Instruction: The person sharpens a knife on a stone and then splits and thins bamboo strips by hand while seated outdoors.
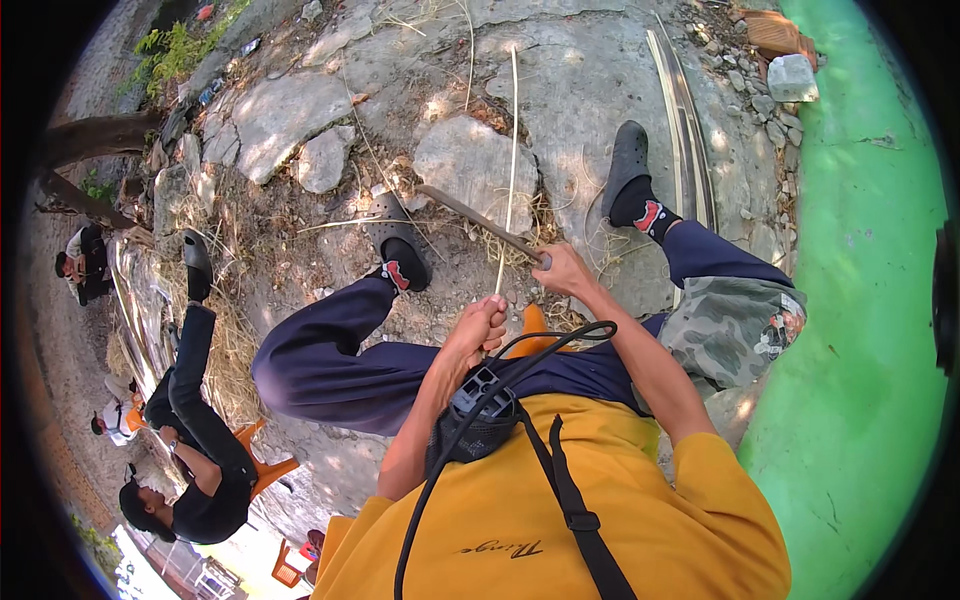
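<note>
In the head view, a person in a yellow shirt (570, 500) and navy trousers (340, 370) works over rough ground (410, 320). The left hand (480, 325), in front of the waist, has its fingers closed around the lower part of a pale strip (511, 150), which runs up and away from the fist over a cracked slab (470, 160). The right hand (564, 270), just beside it and a little farther forward, grips one end of a long dark tool (480, 222), fingers wrapped around it. The tool slants out to the left and crosses the strip just beyond the left fist; whether the two touch cannot be told.

Dark clogs (627, 160) are planted wide, on either side of the strip, and a camouflage cloth (725, 325) covers the right knee. More strips (675, 110) lie on the ground beyond the right foot, beside a bright green surface (860, 250) with a white block (792, 78) near its far end. A black cord (447, 460) loops past a small device (480, 395) at the waist. At left, a co-worker (205, 480) in dark clothes sits on an orange chair (265, 465) near a heap of straw (235, 370); other people (88, 262) are farther off.
</note>
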The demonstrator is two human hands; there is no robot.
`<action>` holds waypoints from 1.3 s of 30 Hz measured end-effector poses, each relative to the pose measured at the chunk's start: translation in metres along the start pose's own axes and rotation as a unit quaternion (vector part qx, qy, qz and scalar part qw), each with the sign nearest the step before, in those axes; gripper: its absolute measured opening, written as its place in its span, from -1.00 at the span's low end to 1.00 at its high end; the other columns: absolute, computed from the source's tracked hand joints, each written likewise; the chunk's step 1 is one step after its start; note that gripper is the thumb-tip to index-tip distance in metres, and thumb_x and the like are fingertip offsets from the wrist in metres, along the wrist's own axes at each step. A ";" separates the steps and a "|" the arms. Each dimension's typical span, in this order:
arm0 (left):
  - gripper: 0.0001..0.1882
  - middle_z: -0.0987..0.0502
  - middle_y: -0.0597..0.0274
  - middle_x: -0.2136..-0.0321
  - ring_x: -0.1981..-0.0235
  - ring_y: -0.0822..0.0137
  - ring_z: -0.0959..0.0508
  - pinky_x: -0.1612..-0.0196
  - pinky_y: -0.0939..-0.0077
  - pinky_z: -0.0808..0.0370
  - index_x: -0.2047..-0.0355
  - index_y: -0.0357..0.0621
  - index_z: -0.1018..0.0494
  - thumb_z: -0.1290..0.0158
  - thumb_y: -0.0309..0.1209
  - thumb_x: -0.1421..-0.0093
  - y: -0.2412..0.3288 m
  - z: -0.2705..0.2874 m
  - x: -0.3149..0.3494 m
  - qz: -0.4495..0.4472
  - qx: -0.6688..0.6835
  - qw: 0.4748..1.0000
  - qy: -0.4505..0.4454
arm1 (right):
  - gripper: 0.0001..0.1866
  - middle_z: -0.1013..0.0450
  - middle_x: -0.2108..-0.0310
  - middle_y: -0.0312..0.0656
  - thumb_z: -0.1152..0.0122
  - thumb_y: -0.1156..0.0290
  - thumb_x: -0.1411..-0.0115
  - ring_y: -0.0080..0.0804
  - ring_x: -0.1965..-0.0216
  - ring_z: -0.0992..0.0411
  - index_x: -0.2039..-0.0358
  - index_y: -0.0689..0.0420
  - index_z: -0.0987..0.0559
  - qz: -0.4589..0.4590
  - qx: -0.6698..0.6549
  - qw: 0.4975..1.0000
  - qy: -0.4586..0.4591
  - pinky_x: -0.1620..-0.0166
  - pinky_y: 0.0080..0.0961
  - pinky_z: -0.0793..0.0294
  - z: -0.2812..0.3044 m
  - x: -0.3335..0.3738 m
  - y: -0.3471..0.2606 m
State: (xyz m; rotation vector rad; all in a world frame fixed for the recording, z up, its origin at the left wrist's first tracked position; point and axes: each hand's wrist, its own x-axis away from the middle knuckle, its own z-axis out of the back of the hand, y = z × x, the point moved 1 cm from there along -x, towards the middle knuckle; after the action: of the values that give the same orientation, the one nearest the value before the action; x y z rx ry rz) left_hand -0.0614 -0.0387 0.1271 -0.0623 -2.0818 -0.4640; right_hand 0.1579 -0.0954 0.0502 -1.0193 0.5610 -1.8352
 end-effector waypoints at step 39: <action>-0.62 -0.54 -0.25 0.48 0.32 -0.25 -0.57 0.23 -0.01 -0.45 0.42 -0.33 -0.47 0.17 -0.29 -0.38 0.009 0.002 -0.019 -0.234 -0.492 0.807 0.230 | -0.70 -0.48 0.56 0.09 -0.27 0.29 0.09 0.14 0.44 -0.49 0.35 0.20 -0.62 0.036 -0.040 0.999 0.003 0.36 -0.16 -0.44 -0.016 0.010 -0.028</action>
State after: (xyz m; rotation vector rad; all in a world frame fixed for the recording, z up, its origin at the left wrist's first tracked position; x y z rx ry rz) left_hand -0.0505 -0.0276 0.1129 -0.0348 -1.1723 -1.6538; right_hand 0.1283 -0.0917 0.0659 -1.0352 0.6713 -1.7650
